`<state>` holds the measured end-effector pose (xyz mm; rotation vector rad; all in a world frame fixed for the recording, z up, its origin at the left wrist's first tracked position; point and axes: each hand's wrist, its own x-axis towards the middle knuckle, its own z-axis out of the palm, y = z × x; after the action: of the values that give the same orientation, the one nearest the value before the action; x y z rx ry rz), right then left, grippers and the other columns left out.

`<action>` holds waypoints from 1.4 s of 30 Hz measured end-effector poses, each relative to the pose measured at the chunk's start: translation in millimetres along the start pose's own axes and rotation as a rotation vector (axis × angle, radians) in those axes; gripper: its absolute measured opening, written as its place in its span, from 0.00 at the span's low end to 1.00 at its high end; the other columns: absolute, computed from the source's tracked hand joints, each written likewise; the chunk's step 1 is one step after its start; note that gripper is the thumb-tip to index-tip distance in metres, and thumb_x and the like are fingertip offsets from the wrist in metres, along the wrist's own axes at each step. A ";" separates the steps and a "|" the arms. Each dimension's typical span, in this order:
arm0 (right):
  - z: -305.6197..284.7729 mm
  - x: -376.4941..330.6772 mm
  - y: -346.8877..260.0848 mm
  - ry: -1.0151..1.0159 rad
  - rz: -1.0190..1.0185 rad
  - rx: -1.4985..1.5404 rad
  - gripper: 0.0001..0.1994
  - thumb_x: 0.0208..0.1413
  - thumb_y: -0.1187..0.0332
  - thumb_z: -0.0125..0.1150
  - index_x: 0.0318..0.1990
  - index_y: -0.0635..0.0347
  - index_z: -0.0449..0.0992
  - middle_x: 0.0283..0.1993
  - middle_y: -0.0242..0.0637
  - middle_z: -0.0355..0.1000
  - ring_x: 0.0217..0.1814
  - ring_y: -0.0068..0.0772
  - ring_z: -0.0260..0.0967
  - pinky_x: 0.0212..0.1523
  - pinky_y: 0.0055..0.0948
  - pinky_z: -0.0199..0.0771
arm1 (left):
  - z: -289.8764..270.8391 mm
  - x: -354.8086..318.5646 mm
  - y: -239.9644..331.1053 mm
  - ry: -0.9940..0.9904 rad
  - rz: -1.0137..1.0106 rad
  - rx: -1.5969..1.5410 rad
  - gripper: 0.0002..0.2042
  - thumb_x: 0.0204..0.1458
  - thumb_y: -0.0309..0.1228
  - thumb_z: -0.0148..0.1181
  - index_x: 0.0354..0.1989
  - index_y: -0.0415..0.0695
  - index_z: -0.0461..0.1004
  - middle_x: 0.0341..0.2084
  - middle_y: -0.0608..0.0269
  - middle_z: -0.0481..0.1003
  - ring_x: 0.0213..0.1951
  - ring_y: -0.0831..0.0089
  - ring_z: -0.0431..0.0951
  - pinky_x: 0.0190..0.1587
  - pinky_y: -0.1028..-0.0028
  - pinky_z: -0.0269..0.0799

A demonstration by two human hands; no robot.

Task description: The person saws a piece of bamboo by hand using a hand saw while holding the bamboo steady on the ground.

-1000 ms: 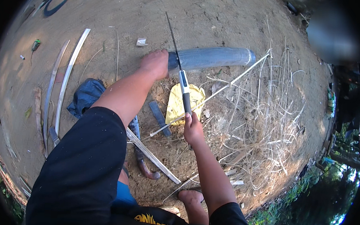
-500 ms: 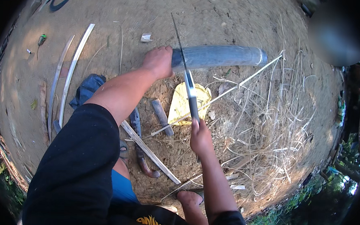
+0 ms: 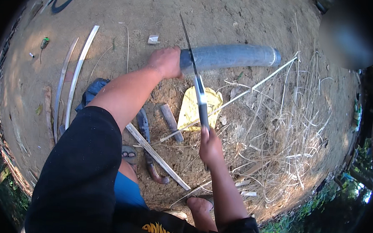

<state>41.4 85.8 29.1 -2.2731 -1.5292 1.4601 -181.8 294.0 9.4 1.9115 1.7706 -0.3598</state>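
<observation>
My left hand (image 3: 165, 62) is closed round the left end of a thick blue-grey pole (image 3: 236, 58), which looks like a bamboo section with a pale ring near its right end. In my right hand (image 3: 212, 148) is the dark handle of a long-bladed cutting tool (image 3: 201, 92). The narrow blade crosses the pole just right of my left hand, its tip pointing away from me. Seen nearly edge-on, it could be a saw or a machete; I cannot tell which. Whether it has cut into the pole is unclear.
Below the blade lies a yellow sheet (image 3: 191, 106), with a short dark piece (image 3: 172, 122) and a pale split strip (image 3: 161, 159) nearby. A curved dark stick (image 3: 151, 167) rests by my feet. Thin shavings (image 3: 295, 135) pile up at right; long strips (image 3: 80, 66) lie left.
The tool's handle and my right hand sit slightly nearer to me, with the blade still across the pole. The left hand keeps its hold; the whole view has shifted slightly.
</observation>
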 end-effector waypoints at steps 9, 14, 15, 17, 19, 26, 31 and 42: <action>-9.8 39.8 -23.7 0.040 -0.020 -0.070 0.25 0.73 0.51 0.44 0.46 0.71 0.73 0.38 0.65 0.77 0.46 0.70 0.76 0.45 0.55 0.76 | -2.0 1.5 14.3 0.043 0.013 -0.026 0.38 0.42 0.47 0.79 0.56 0.35 0.71 0.52 0.47 0.79 0.55 0.53 0.80 0.58 0.59 0.76; 1.1 -89.9 100.2 0.027 -0.055 -0.077 0.27 0.71 0.51 0.46 0.60 0.70 0.70 0.45 0.65 0.77 0.50 0.66 0.78 0.49 0.54 0.76 | 1.6 -9.7 -4.6 0.003 -0.028 -0.019 0.38 0.41 0.48 0.79 0.56 0.36 0.71 0.50 0.45 0.80 0.54 0.51 0.80 0.57 0.57 0.76; 3.6 -99.7 104.6 0.012 -0.040 -0.022 0.28 0.71 0.51 0.47 0.63 0.69 0.68 0.46 0.65 0.77 0.50 0.65 0.78 0.50 0.54 0.76 | 6.8 -12.4 -10.2 -0.009 -0.032 -0.012 0.38 0.41 0.48 0.79 0.56 0.36 0.71 0.50 0.45 0.80 0.54 0.51 0.80 0.57 0.57 0.76; 8.8 -27.5 41.2 -0.017 0.074 -0.035 0.29 0.71 0.47 0.45 0.57 0.72 0.71 0.42 0.66 0.77 0.47 0.71 0.76 0.48 0.56 0.75 | 9.7 -6.0 -8.1 0.004 -0.015 -0.019 0.38 0.42 0.48 0.79 0.56 0.35 0.70 0.50 0.45 0.80 0.54 0.51 0.81 0.57 0.58 0.76; -6.0 37.5 -4.7 0.073 -0.039 -0.046 0.28 0.73 0.47 0.43 0.45 0.70 0.72 0.36 0.66 0.76 0.42 0.74 0.74 0.43 0.57 0.75 | 2.4 8.1 15.0 0.029 0.056 -0.019 0.38 0.42 0.48 0.79 0.56 0.35 0.70 0.49 0.45 0.80 0.54 0.50 0.81 0.58 0.58 0.76; 3.1 -83.2 79.9 -0.027 0.051 -0.037 0.28 0.72 0.49 0.44 0.57 0.71 0.71 0.37 0.61 0.78 0.43 0.64 0.78 0.46 0.54 0.75 | 9.0 -3.3 -5.5 -0.017 -0.013 0.008 0.39 0.41 0.48 0.79 0.56 0.35 0.70 0.50 0.44 0.79 0.54 0.52 0.80 0.59 0.58 0.75; -17.5 17.8 -14.9 -0.027 0.025 -0.032 0.28 0.72 0.47 0.44 0.47 0.71 0.72 0.36 0.64 0.76 0.41 0.69 0.76 0.42 0.56 0.74 | 9.8 10.9 2.9 0.030 0.052 0.015 0.39 0.41 0.48 0.79 0.56 0.34 0.70 0.50 0.44 0.79 0.54 0.51 0.80 0.58 0.58 0.75; -1.3 -14.6 32.2 0.002 0.087 -0.033 0.27 0.72 0.48 0.45 0.53 0.70 0.73 0.34 0.62 0.77 0.41 0.67 0.77 0.44 0.57 0.75 | 4.2 9.9 1.0 0.073 0.007 -0.025 0.39 0.40 0.50 0.79 0.55 0.33 0.71 0.48 0.42 0.80 0.52 0.50 0.81 0.56 0.58 0.76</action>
<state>63.9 59.1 23.8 -2.3874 -1.4826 1.4633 -179.1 300.1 0.9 1.9355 1.8052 -0.2675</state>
